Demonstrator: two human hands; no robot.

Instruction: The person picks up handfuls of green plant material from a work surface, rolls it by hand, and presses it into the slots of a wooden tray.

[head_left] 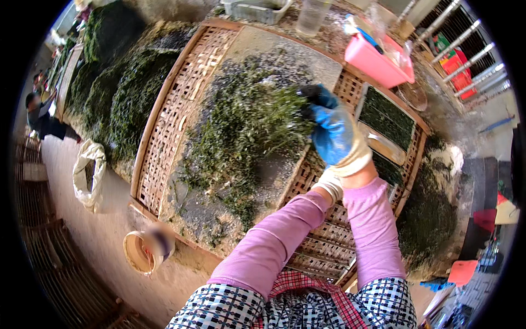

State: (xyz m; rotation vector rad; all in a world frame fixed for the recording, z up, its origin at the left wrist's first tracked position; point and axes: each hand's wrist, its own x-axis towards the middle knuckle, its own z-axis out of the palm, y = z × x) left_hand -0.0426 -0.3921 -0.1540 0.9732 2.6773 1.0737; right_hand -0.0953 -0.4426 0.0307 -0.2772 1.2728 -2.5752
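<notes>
A loose heap of small-leaved green plants (235, 137) lies spread on a grey, grit-covered board (268, 186) over a woven bamboo rack (164, 131). My right hand (335, 134), in a blue-coated glove with a pale cuff, is closed at the heap's right edge. Leafy sprigs blurred by motion reach from its fingers toward the heap. My left hand (330, 185) passes beneath the right one; its pale glove cuff shows, but its fingers are mostly hidden. To the right of my hands, shallow trays (388, 118) filled with dark green plants rest on the rack.
Large mounds of greenery (131, 98) rise at the left. A pink basin (378, 60) and a clear container (313, 17) stand beyond the rack. A bucket (141, 252) and an open white sack (89, 174) are on the floor. Another person (46, 118) is far left.
</notes>
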